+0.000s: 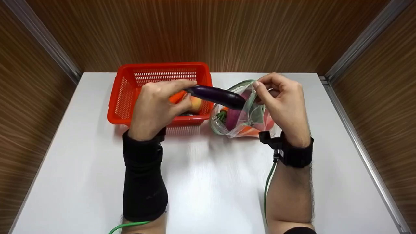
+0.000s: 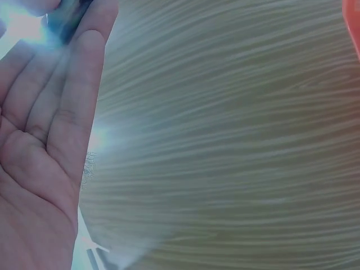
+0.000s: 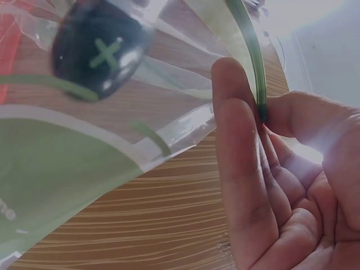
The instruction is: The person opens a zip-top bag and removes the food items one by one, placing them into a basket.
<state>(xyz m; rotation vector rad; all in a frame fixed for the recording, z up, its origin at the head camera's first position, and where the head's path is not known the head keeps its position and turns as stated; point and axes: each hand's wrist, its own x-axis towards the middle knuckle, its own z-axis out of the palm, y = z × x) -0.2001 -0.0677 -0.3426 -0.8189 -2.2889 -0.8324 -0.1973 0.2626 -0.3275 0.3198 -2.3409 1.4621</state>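
Observation:
A long dark purple eggplant (image 1: 219,97) is pinched at its left end by my left hand (image 1: 158,105), above the basket's right side. Its other end reaches into the mouth of a clear plastic bag (image 1: 239,128) with a green rim. My right hand (image 1: 284,99) pinches that rim between thumb and fingers, holding the bag's right side up. Through the plastic show a purple vegetable (image 1: 232,118), something orange and green stems. In the right wrist view the eggplant's dark rounded end (image 3: 101,50) shows through the plastic.
A red slotted basket (image 1: 121,115) stands left of the bag on the white table (image 1: 201,182). Inside it are an orange item (image 1: 177,97) and a yellowish round one (image 1: 196,104), partly behind my left hand. Wood-grain panels (image 1: 201,32) enclose the table at the back and sides.

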